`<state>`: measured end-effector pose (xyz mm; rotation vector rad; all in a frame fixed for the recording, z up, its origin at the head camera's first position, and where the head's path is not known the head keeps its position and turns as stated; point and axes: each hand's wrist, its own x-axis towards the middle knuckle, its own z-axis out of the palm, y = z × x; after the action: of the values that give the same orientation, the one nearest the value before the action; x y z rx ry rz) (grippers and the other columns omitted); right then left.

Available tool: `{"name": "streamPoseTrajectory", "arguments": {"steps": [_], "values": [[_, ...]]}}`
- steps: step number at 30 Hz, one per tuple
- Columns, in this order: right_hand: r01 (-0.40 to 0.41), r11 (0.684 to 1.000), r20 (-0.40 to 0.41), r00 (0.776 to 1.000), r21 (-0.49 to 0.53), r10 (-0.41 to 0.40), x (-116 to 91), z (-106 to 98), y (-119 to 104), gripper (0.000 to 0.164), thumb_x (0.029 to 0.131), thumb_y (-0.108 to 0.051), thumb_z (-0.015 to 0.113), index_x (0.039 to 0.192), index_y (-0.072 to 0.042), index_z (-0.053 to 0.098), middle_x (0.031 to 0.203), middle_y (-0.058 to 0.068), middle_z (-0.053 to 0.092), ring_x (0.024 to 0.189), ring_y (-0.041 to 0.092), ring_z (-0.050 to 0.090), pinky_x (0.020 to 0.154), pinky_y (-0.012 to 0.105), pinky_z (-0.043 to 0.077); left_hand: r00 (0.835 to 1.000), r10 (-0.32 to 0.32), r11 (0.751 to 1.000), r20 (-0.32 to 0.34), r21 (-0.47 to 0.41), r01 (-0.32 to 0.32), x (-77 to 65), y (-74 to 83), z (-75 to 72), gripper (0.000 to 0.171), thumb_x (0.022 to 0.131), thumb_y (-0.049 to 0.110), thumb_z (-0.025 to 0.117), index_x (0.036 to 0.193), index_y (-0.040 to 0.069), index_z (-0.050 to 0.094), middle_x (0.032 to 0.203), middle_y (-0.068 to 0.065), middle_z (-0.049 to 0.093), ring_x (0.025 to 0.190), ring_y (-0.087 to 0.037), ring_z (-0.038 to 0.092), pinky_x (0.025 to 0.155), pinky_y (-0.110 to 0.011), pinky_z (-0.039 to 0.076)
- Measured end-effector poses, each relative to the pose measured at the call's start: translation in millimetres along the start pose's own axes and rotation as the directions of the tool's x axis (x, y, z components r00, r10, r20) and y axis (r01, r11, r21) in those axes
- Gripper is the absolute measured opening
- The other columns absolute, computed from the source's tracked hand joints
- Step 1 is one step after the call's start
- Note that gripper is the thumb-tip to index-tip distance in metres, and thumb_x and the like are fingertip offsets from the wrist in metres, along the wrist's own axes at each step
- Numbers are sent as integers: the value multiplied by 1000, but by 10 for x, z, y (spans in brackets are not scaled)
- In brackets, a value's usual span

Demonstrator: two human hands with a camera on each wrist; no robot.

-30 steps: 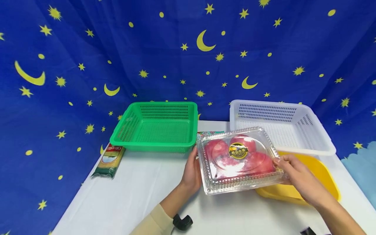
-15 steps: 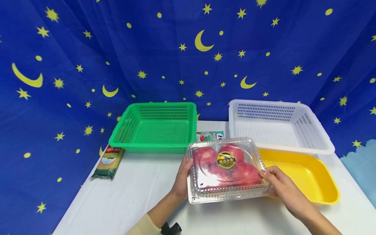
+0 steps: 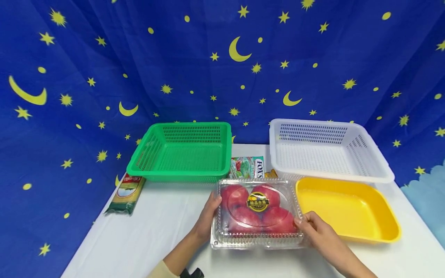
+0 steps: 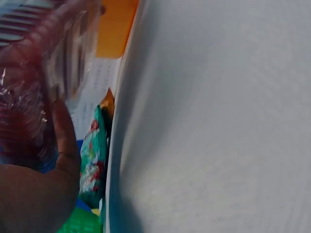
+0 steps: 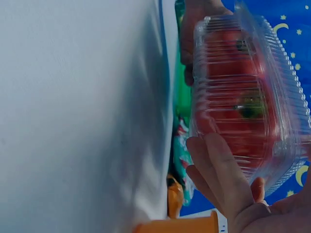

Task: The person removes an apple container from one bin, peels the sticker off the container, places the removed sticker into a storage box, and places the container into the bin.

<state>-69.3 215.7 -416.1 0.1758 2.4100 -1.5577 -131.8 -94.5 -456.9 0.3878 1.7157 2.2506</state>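
A clear plastic clamshell box (image 3: 257, 212) of red round fruits, with a black and yellow label on its lid, is held between both hands above the table. My left hand (image 3: 205, 218) grips its left side, thumb near the lid's edge. On the opposite side, my right hand (image 3: 321, 233) pinches the near right corner with the thumb on top. In the right wrist view, the fingers (image 5: 218, 160) of that hand spread beneath the box (image 5: 238, 97), and green stem ends show on the fruits. The left wrist view catches my left hand (image 4: 39, 194) against the box's wall.
Behind stand a green basket (image 3: 191, 173) and a white basket (image 3: 330, 175), with a yellow tub (image 3: 347, 208) at the right. Between the baskets lie a green FOX'S packet (image 3: 247, 166) and an orange item (image 3: 271, 173). An Olivoila packet (image 3: 126, 195) lies left on the white table (image 3: 167, 208).
Both hands have brought the fruit box left and toward me, lower over the table. It has turned straighter, and the FOX'S packet and the yellow tub now show more fully.
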Motion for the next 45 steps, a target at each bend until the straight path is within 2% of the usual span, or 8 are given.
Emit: {"name": "streamPoseTrajectory", "arguments": {"steps": [5, 13, 18, 22, 25, 33, 39, 45], "values": [[-16, 999, 6, 1000, -32, 17, -27, 60, 31, 38, 95, -42, 58, 99, -5, 47, 82, 8, 54, 73, 19, 54, 62, 31, 51, 999, -47, 997, 8, 59, 47, -9, -29, -86, 63, 101, 43, 31, 153, 10, 16, 145, -19, 33, 128, -28, 37, 104, -38, 31], [-21, 991, 151, 989, 135, 1, -1, 101, 151, 32, 98, -29, 56, 102, -1, 41, 87, 10, 53, 77, 22, 56, 68, 39, 56, 994, -101, 991, -39, 87, 104, 34, -105, -179, 68, 99, 45, 39, 150, 2, 25, 151, -14, 32, 139, -28, 26, 112, -44, 16], [27, 1000, 134, 991, -15, -25, 11, 129, 194, 38, 95, -33, 60, 112, -2, 46, 87, 6, 59, 74, 19, 57, 65, 30, 51, 992, -117, 991, -46, 55, 119, 53, -125, -204, 60, 98, 34, 50, 145, 2, 34, 127, -18, 55, 114, -27, 54, 97, -40, 43], [93, 990, 116, 990, -105, -81, 12, 129, 180, 45, 93, -34, 63, 119, 0, 50, 97, 5, 65, 82, 16, 60, 68, 28, 51, 991, -104, 992, -81, 65, 109, 68, -111, -218, 53, 96, 28, 55, 138, -2, 42, 112, -16, 61, 96, -23, 62, 83, -35, 51], [134, 959, 83, 990, -249, -117, 25, 108, 141, 49, 92, -41, 63, 121, -3, 55, 97, -1, 67, 84, 12, 62, 71, 29, 51, 990, -96, 988, -101, 111, 107, 74, -94, -230, 52, 96, 28, 55, 137, -1, 44, 112, -15, 62, 96, -22, 62, 83, -35, 51], [210, 799, 82, 977, -563, -199, -10, -12, -40, 63, 85, -64, 58, 120, -12, 64, 88, -15, 69, 79, 1, 63, 76, 35, 53, 990, -78, 970, -115, 222, 102, 94, -97, -282, 53, 97, 32, 53, 139, 2, 46, 120, -14, 61, 105, -23, 59, 90, -35, 47], [332, 685, -4, 898, -648, -440, -27, -64, -97, 35, 86, -53, 65, 102, -22, 69, 72, -26, 56, 62, -5, 50, 61, 26, 46, 988, -92, 971, -123, 208, 116, 79, -144, -296, 52, 97, 32, 53, 139, 1, 46, 120, -15, 61, 105, -23, 60, 89, -36, 48], [516, 699, 9, 808, -495, -589, 95, -47, -220, 14, 90, -29, 69, 101, -21, 69, 83, -21, 60, 70, 0, 55, 63, 24, 50, 987, -93, 970, -131, 212, 120, 72, -174, -306, 51, 98, 32, 52, 139, 3, 46, 122, -14, 60, 108, -23, 59, 92, -36, 46]]}}
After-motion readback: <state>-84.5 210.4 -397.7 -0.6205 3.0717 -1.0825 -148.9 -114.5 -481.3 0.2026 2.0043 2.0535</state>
